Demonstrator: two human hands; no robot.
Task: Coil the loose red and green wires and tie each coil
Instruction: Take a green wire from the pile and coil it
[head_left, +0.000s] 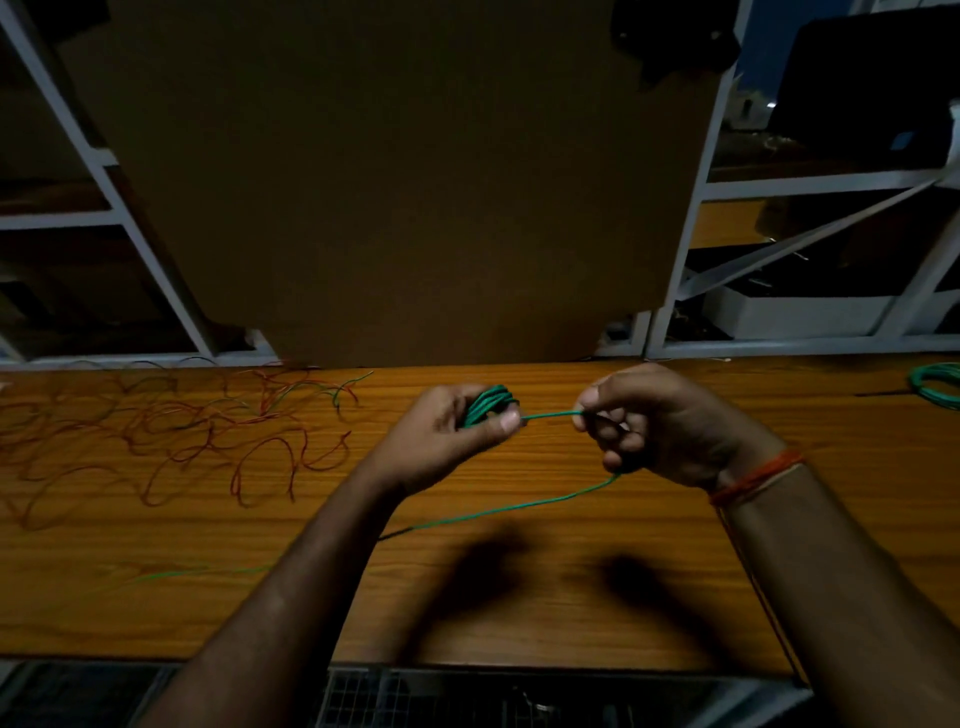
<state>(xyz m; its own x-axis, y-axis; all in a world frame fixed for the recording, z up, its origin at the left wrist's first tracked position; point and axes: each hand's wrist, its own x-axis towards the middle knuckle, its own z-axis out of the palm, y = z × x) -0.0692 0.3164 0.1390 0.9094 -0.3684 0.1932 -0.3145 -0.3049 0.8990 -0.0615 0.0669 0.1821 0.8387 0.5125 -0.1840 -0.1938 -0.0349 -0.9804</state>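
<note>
Green wire coil sits gripped in the left hand; the right hand pinches its free strand above the tabletop. Loose red wires sprawl toward the tabletop's left edge.

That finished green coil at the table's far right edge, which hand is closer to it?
Right. The right hand is left of the finished green coil; the left hand is farther left.
</note>
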